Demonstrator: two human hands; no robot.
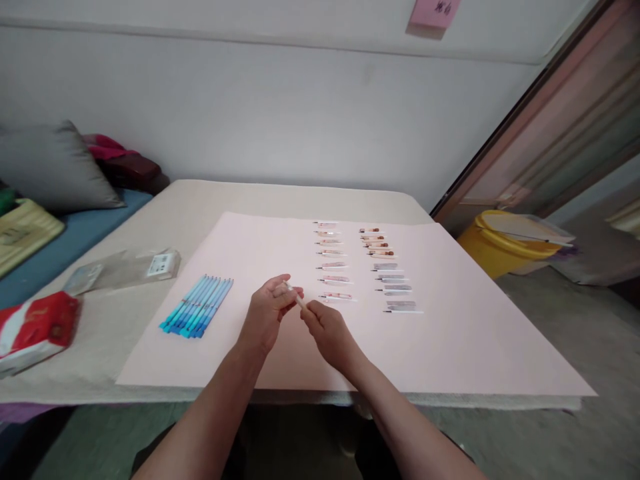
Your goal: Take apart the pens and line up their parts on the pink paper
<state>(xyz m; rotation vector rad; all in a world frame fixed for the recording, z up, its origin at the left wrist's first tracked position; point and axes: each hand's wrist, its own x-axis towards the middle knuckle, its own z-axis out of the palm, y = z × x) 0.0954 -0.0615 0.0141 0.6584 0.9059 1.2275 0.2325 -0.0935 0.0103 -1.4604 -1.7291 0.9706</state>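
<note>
Above the pink sheet, a slim pale pen [301, 301] is held between both hands. My left hand [270, 308] pinches its upper end, and my right hand [327, 331] grips the lower end with curled fingers. To the left lies a row of blue and teal pens [197, 307], side by side. Right of my hands, pale patterned pen parts [336, 280] with thin refills form a column. Farther right is a second column, with brown-topped pen parts [377, 245] at the back and grey pen parts [397, 290] nearer me.
The pink sheet [475, 347] covers much of the cloth-topped table [200, 197]. On its left are a clear plastic bag [130, 270] and a red tissue pack [37, 330]. A yellow bin [493, 250] stands on the floor at right. A grey wall [280, 113] rises behind.
</note>
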